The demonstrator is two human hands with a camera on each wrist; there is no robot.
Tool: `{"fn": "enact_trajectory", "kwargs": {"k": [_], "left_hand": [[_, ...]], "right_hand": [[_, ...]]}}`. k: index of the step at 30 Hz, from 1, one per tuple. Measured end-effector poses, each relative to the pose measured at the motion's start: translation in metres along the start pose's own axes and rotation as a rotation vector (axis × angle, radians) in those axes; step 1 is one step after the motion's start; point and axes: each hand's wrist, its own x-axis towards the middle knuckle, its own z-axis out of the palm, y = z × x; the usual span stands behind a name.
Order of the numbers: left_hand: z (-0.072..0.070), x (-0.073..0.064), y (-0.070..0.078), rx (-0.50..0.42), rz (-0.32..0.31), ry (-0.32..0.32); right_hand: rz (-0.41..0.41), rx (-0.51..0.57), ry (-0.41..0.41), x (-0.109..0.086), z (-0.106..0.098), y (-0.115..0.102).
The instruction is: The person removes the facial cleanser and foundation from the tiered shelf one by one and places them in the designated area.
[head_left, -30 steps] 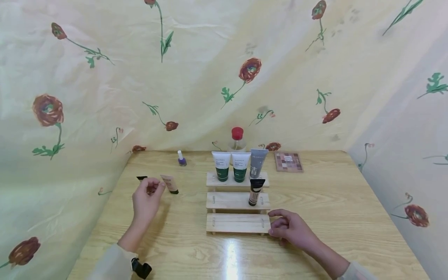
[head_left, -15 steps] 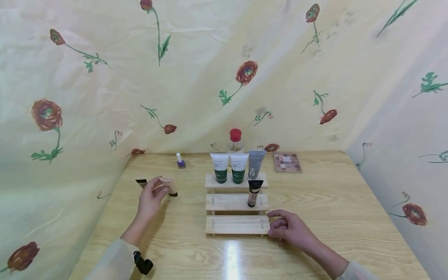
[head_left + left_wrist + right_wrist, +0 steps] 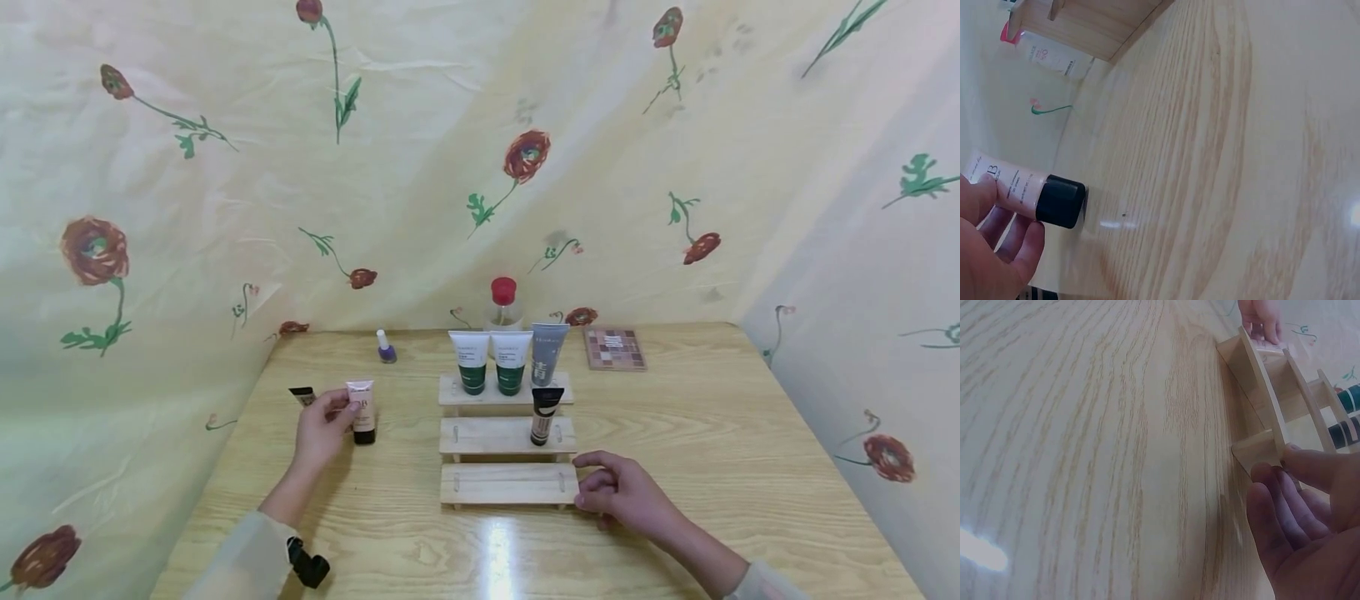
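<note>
My left hand [image 3: 322, 429] pinches a pale pink BB cream tube [image 3: 363, 414] with a black cap between thumb and fingers. The tube stands cap down at the tabletop in the head view; in the left wrist view its black cap [image 3: 1061, 201] points right. Just left of that hand, a second tube with a black end [image 3: 303, 395] is partly hidden. A three-tier wooden rack [image 3: 510, 483] stands mid-table. My right hand [image 3: 626, 492] grips the right end of its lowest tier, with fingers curled at the board's edge [image 3: 1266, 394].
Two white-and-green tubes [image 3: 472, 363] and a grey tube [image 3: 549, 354] stand on the top tier. A black-capped tube [image 3: 543, 417] is on the middle tier. Behind is a red-capped bottle [image 3: 504, 292]. Purple nail polish [image 3: 386, 348] stands back left, an eyeshadow palette [image 3: 615, 348] lies back right.
My left hand has taken hold of the pink tube and turned it from leaning to upright, bringing it slightly nearer. The right hand has stayed at the rack.
</note>
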Motion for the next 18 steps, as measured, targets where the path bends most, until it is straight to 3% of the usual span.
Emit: {"fn": "enact_trajectory", "kwargs": {"k": [14, 18], "left_hand": [[0.009, 0.003, -0.010, 0.276, -0.039, 0.073], [0.010, 0.004, -0.010, 0.320, -0.027, 0.048]], "right_hand": [[-0.004, 0.000, 0.002, -0.002, 0.001, 0.000], [-0.001, -0.010, 0.005, -0.002, 0.001, 0.000]]}}
